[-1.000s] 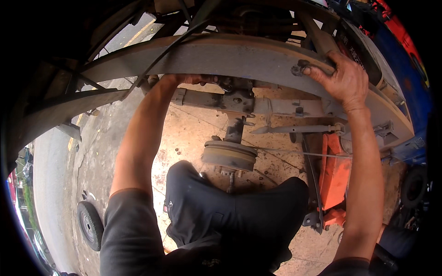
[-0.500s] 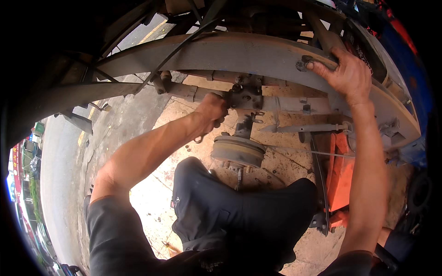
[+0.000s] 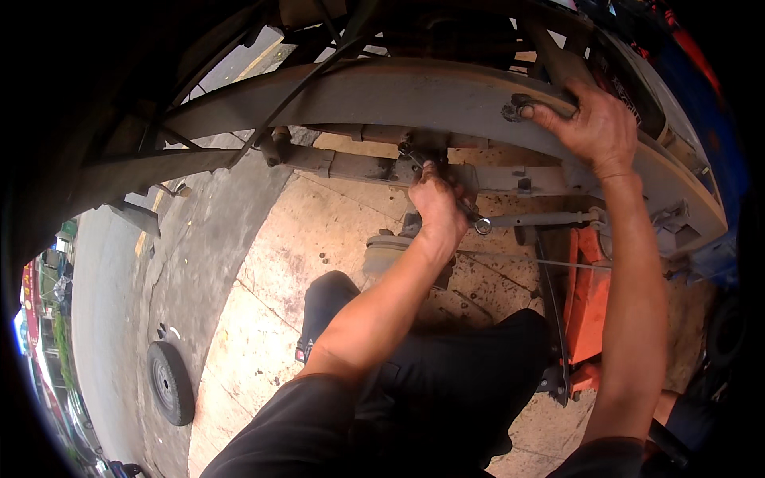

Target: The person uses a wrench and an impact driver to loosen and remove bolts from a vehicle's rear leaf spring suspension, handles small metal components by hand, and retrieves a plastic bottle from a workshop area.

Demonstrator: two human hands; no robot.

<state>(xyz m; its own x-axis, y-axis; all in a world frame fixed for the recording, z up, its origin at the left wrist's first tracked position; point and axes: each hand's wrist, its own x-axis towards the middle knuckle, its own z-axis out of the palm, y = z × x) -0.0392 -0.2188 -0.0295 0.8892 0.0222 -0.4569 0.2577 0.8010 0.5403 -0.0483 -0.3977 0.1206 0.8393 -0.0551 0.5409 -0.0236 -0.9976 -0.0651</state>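
Note:
My left hand (image 3: 440, 203) is closed around a metal wrench (image 3: 472, 215), whose ring end sticks out below my palm. The wrench's far end meets the dark nuts and plate at the middle of a leaf spring (image 3: 358, 166); my hand partly hides that spot. Above, my right hand (image 3: 599, 131) grips the upper edge of a long grey vehicle frame rail (image 3: 343, 95). Its thumb presses beside a dark, greasy hole in the rail. Below my left forearm, a rusty brake drum (image 3: 386, 252) is partly covered.
An orange metal stand or jack (image 3: 586, 303) is at the right, close to my knee. A thin rod (image 3: 518, 260) runs across toward it. A loose wheel (image 3: 170, 384) lies on the left by the pavement. Small nuts (image 3: 323, 259) lie on the tan floor.
My left hand has swung right along the leaf spring with the wrench, uncovering the wheel on the left and now covering part of the drum. My right hand stays on the rail.

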